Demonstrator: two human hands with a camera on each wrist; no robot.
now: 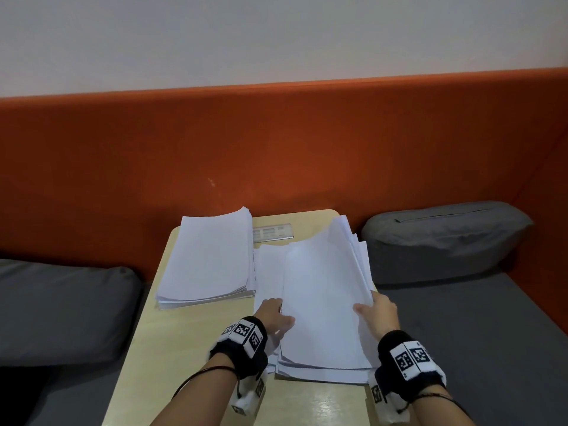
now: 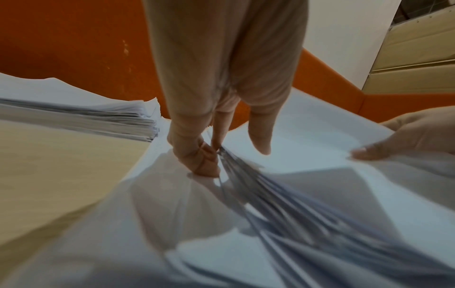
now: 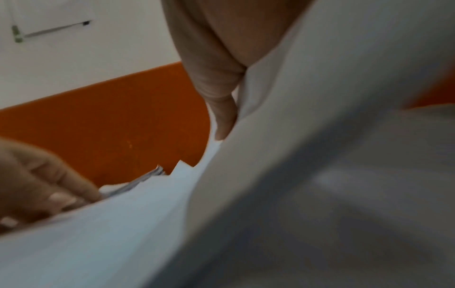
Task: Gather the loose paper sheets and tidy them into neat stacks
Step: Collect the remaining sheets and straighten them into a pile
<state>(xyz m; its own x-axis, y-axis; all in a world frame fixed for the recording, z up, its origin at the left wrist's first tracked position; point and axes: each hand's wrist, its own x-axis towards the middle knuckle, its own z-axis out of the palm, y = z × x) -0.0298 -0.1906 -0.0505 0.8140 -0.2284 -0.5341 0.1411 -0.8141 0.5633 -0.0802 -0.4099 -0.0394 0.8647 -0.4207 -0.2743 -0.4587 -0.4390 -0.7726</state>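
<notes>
On the small wooden table (image 1: 184,348) a neat stack of white sheets (image 1: 209,256) lies at the back left; its edge shows in the left wrist view (image 2: 74,117). To its right, a loose, fanned bundle of sheets (image 1: 322,302) is held between both hands, its far end raised. My left hand (image 1: 278,315) pinches the bundle's left edge (image 2: 307,204), thumb on top, curled fingers (image 2: 197,157) at the edge. My right hand (image 1: 368,305) grips the right edge, thumb (image 3: 221,113) pressed on the paper (image 3: 295,175). A few more sheets (image 1: 267,272) lie flat under the bundle.
An orange padded backrest (image 1: 276,149) rises right behind the table. Grey cushions lie on the left (image 1: 61,302) and on the right (image 1: 442,235) of it, on a grey bench seat (image 1: 476,333). A clear labelled strip (image 1: 272,232) is on the table's far edge.
</notes>
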